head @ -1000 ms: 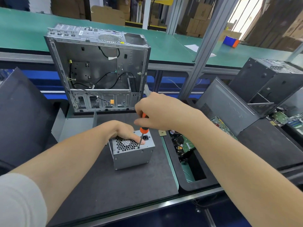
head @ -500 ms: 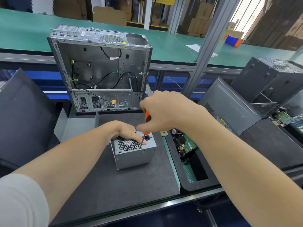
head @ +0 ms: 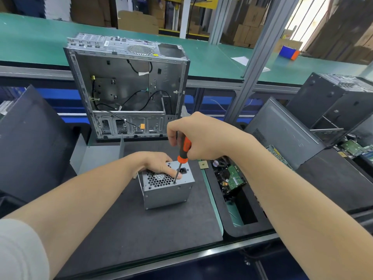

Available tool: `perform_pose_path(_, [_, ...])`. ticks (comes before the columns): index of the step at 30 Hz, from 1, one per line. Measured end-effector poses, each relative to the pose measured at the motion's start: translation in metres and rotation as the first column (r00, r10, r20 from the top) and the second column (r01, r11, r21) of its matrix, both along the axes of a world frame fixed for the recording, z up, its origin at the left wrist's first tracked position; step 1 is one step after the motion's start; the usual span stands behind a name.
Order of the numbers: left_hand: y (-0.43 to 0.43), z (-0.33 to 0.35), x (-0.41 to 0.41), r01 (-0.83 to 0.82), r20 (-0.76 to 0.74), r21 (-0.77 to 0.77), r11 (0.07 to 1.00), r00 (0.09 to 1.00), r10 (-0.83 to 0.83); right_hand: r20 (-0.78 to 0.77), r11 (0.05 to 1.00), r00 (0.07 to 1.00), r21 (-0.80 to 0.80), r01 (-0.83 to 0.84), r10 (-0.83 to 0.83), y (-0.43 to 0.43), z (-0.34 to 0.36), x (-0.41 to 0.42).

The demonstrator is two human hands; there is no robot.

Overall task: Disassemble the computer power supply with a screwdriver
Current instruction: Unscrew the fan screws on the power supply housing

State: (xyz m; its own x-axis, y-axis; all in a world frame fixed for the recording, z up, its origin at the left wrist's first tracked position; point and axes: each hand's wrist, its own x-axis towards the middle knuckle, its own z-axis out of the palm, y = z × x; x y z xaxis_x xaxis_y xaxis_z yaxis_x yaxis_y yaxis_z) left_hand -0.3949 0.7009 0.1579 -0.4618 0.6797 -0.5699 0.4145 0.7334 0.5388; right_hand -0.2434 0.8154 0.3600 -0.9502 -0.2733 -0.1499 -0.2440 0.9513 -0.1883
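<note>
A small grey metal power supply (head: 167,194) stands on the black mat (head: 141,229), its honeycomb fan grille and black socket facing up. My left hand (head: 156,163) rests on its far top edge, fingers curled over the box and holding it. My right hand (head: 198,136) grips an orange-and-black screwdriver (head: 182,153) nearly upright. Its thin shaft runs down to a screw at the grille's right front corner (head: 174,182).
An open, stripped silver computer case (head: 129,87) stands upright just behind the mat. Dark side panels lean at left (head: 30,142) and right (head: 282,132). A black bin (head: 228,223) to the right holds a hard drive and circuit boards. A small chip (head: 203,164) lies by the bin.
My right hand has risen and shifted slightly right, so more of the screwdriver handle shows. The tip stays on the same screw. My left hand keeps its hold.
</note>
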Motion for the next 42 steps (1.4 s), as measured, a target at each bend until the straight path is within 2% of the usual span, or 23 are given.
perform_pose_path(4, [-0.007, 0.002, 0.008, -0.005, -0.065, 0.155, 0.988, 0.998, 0.015, 0.009, 1.0, 1.0, -0.009, 0.0, 0.0, 0.001, -0.002, 0.0])
perform_pose_path(7, [-0.016, 0.008, 0.013, 0.052, -0.14, 0.211, 0.976, 0.99, -0.022, 0.019, 1.0, 1.0, -0.023, 0.006, -0.005, 0.002, -0.005, -0.001])
perform_pose_path(9, [-0.023, 0.011, 0.016, 0.083, -0.138, 0.278, 0.957, 0.989, -0.046, 0.002, 0.999, 1.0, -0.03, 0.011, -0.011, 0.004, -0.007, -0.002])
perform_pose_path(12, [-0.034, 0.017, 0.023, 0.138, -0.165, 0.433, 0.891, 0.984, -0.072, -0.015, 1.0, 1.0, -0.03, 0.004, -0.005, 0.005, -0.007, -0.003])
perform_pose_path(15, [-0.037, 0.024, 0.036, 0.277, -0.29, 0.535, 0.798, 0.948, -0.134, -0.019, 0.999, 1.0, -0.033, -0.006, 0.006, 0.006, -0.006, -0.003])
perform_pose_path(17, [-0.038, 0.024, 0.045, 0.314, -0.37, 0.534, 0.785, 0.922, -0.117, -0.011, 0.999, 1.0, -0.04, -0.005, 0.004, 0.007, -0.004, -0.003])
perform_pose_path(20, [-0.038, 0.018, 0.052, 0.304, -0.408, 0.52, 0.798, 0.909, -0.081, -0.009, 0.999, 1.0, -0.038, -0.003, 0.003, 0.009, -0.004, -0.002])
perform_pose_path(24, [-0.039, 0.011, 0.054, 0.362, -0.452, 0.469, 0.806, 0.882, -0.133, -0.016, 0.999, 1.0, -0.05, -0.005, 0.004, 0.011, -0.005, -0.001])
perform_pose_path(29, [-0.037, 0.0, 0.059, 0.511, -0.705, 0.263, 0.818, 0.681, -0.198, -0.01, 0.998, 1.0, -0.062, 0.01, -0.01, 0.013, -0.002, 0.0])
perform_pose_path(32, [-0.037, -0.007, 0.061, 0.513, -0.755, 0.235, 0.826, 0.631, -0.177, -0.031, 0.998, 0.999, -0.065, 0.013, -0.015, 0.013, 0.0, 0.0])
perform_pose_path(34, [-0.038, -0.009, 0.061, 0.504, -0.751, 0.251, 0.826, 0.64, -0.162, -0.038, 0.998, 0.999, -0.066, 0.016, -0.019, 0.015, 0.001, 0.0])
perform_pose_path(39, [-0.047, -0.002, 0.065, 0.383, -0.597, 0.409, 0.828, 0.799, -0.075, -0.034, 0.998, 0.999, -0.065, 0.025, -0.027, 0.018, 0.0, 0.001])
perform_pose_path(42, [-0.045, 0.0, 0.069, 0.418, -0.634, 0.398, 0.816, 0.769, -0.085, -0.037, 0.997, 0.999, -0.07, 0.033, -0.036, 0.02, -0.001, 0.002])
